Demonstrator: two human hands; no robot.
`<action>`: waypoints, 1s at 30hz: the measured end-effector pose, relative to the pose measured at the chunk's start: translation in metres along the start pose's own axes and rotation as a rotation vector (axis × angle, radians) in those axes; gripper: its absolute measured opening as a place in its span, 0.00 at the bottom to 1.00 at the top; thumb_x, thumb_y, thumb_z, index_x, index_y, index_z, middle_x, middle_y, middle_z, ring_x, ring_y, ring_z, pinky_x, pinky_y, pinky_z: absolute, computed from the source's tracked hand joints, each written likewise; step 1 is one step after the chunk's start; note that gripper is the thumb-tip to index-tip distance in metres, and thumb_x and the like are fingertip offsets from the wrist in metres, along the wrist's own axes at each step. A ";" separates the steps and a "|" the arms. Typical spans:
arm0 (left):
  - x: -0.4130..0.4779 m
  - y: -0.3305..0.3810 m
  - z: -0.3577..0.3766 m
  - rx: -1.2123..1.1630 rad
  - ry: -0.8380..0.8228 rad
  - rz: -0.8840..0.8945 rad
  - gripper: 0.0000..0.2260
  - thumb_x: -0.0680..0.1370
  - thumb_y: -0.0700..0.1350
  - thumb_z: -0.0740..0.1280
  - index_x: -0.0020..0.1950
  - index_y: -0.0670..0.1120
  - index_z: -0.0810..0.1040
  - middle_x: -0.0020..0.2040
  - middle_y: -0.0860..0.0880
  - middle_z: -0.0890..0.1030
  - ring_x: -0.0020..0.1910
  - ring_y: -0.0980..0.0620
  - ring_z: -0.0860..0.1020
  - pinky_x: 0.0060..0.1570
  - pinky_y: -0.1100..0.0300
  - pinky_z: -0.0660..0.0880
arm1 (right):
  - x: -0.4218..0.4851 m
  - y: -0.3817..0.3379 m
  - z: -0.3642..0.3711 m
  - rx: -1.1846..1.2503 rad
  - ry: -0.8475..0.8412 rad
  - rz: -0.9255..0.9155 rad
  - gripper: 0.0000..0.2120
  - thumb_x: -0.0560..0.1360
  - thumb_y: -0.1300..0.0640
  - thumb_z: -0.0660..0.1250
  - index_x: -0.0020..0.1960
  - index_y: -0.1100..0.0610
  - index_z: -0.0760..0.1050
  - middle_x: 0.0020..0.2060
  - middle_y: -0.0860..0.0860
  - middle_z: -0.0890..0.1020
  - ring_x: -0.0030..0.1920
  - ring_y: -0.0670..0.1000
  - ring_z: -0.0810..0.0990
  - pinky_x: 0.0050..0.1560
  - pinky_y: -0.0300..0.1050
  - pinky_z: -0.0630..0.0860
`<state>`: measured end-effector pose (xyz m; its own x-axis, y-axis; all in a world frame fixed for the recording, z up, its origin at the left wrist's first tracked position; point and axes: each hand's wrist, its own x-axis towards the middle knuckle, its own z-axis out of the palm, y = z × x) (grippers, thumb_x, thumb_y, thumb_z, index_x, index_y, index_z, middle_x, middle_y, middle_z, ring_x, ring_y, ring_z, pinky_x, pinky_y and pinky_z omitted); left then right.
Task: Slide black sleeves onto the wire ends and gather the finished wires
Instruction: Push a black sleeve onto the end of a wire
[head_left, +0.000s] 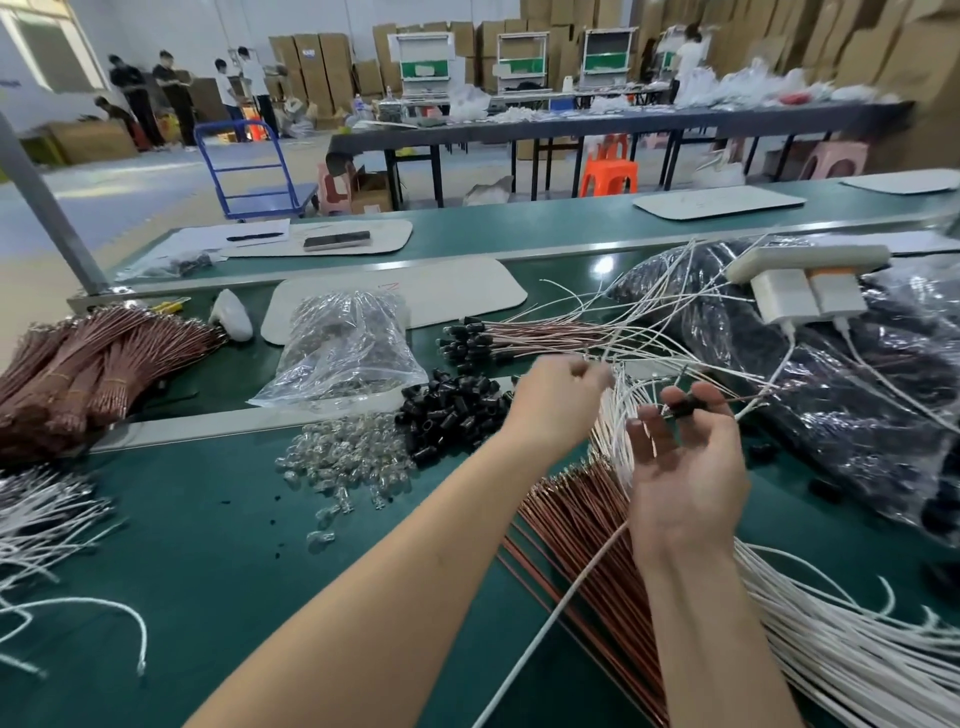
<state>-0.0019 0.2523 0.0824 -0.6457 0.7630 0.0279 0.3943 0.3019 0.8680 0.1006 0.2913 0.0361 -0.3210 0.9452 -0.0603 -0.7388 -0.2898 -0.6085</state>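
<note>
While the right hand (685, 478), half open, pinches one small light black sleeve (687, 406), the left hand (558, 397) curls around thin white wires (619, 415), probably limp and best held near the end; finished wires (519, 335) lie beyond the sleeve pile (457, 410).

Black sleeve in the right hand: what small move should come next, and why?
Probably push an end of the white wires into the black sleeve: the right hand pinches the sleeve at its fingertips, and the left hand pinches those wires just beside it.
</note>
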 end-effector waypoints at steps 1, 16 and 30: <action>-0.004 0.006 -0.011 -0.109 0.042 0.042 0.11 0.84 0.48 0.63 0.55 0.46 0.83 0.35 0.50 0.77 0.32 0.51 0.72 0.38 0.58 0.73 | -0.001 -0.002 -0.001 0.041 -0.041 0.046 0.11 0.80 0.63 0.57 0.53 0.53 0.77 0.42 0.50 0.82 0.39 0.49 0.79 0.45 0.43 0.77; -0.100 -0.108 -0.139 -1.068 0.698 0.022 0.09 0.83 0.46 0.64 0.48 0.44 0.81 0.37 0.49 0.83 0.39 0.53 0.84 0.44 0.61 0.82 | -0.060 0.058 0.037 -0.279 -0.524 0.548 0.20 0.83 0.64 0.59 0.46 0.50 0.86 0.53 0.57 0.86 0.41 0.53 0.85 0.41 0.43 0.82; -0.112 -0.138 -0.129 -1.004 0.641 -0.095 0.11 0.85 0.44 0.60 0.47 0.44 0.79 0.34 0.48 0.80 0.33 0.54 0.80 0.35 0.62 0.81 | -0.063 0.077 0.030 -0.351 -0.583 0.665 0.19 0.83 0.65 0.58 0.49 0.53 0.86 0.52 0.58 0.85 0.42 0.54 0.86 0.42 0.44 0.82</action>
<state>-0.0683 0.0516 0.0238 -0.9658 0.2516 -0.0624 -0.1756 -0.4577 0.8716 0.0459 0.2046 0.0170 -0.9268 0.3512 -0.1333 -0.1083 -0.5895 -0.8005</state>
